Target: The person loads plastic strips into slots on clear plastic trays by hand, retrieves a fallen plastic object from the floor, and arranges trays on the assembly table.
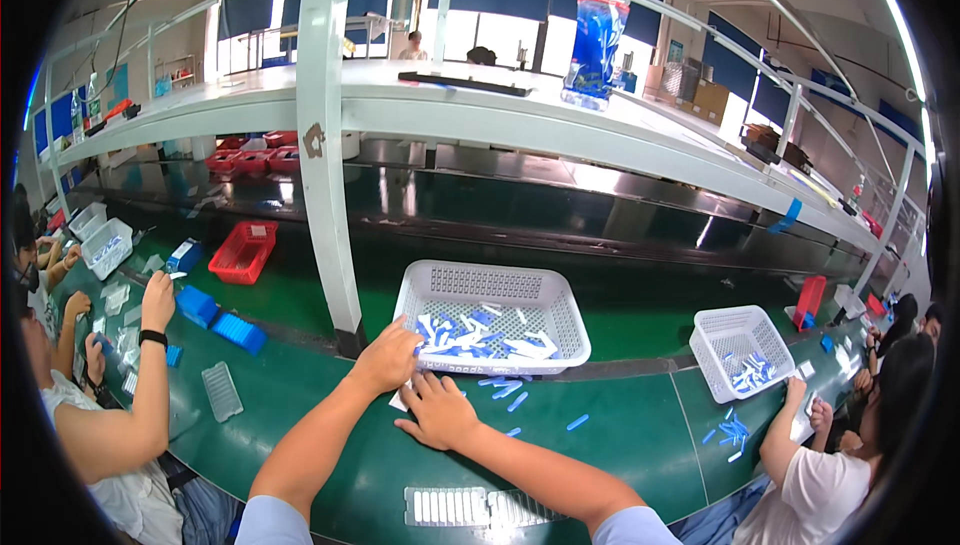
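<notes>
At the near left corner of a white plastic basket point(575, 345) is my left hand point(385, 357), its fingers curled together; what they hold, if anything, is hidden. Just right of it and nearer me, my right hand point(440, 413) lies low over the green table with its fingers apart. A small white piece point(398, 401) shows between the two hands, partly covered. Inside the basket lies a loose heap of blue and white plastic strips point(470, 337). Several blue strips point(517, 401) are scattered on the table beside my right hand. Close to me lies a clear slotted tray point(445, 507) with white strips in it.
A white post point(330, 165) rises left of the basket to a shelf point(420, 95) carrying a bottle of blue liquid point(597, 40). Red basket point(243, 253) and blue blocks point(238, 333) stand left; another white basket point(745, 345) stands right. Co-workers sit on both sides.
</notes>
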Demonstrator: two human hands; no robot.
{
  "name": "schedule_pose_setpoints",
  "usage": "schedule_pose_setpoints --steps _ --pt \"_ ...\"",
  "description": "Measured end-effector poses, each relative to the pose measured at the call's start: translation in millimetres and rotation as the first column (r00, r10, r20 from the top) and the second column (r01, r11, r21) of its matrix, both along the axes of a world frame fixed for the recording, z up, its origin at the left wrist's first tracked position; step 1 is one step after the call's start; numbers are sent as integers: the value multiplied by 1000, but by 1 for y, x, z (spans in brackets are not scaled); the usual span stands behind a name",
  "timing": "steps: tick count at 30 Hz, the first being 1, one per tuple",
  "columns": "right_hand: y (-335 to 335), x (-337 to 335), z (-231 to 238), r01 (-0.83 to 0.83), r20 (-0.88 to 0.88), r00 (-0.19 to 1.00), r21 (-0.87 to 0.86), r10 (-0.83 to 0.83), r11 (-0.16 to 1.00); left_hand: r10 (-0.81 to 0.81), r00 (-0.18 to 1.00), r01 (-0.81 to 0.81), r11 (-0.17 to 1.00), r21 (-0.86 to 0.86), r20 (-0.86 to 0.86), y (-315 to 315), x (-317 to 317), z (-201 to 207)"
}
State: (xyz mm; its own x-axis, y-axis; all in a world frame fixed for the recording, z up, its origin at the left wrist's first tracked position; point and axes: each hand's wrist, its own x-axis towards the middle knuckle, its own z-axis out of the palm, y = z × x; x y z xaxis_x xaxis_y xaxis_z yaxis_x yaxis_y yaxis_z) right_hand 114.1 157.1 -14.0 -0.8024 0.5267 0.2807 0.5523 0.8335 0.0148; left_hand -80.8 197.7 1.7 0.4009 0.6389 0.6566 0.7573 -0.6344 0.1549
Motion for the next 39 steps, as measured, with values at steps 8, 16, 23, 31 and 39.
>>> schedule_pose_setpoints --steps 8,16,23,31,39 --pt "5 2 -14 119 -32 993 119 -116 986 7 976 -45 984 171 219 22 14 13" --pt "-13 0 -1 311 41 950 5 -311 950 52 961 -88 988 123 272 3 12 -1" --pt "-9 4 -2 304 19 952 -6 -304 953 102 947 -132 988 78 305 2 18 16" --pt "-18 10 -3 286 43 958 -18 -285 958 82 970 -103 992 79 229 -13 11 -2" --pt "-17 17 -2 310 -53 949 -50 -312 950 94 979 -97 995 8 180 -3 16 5"
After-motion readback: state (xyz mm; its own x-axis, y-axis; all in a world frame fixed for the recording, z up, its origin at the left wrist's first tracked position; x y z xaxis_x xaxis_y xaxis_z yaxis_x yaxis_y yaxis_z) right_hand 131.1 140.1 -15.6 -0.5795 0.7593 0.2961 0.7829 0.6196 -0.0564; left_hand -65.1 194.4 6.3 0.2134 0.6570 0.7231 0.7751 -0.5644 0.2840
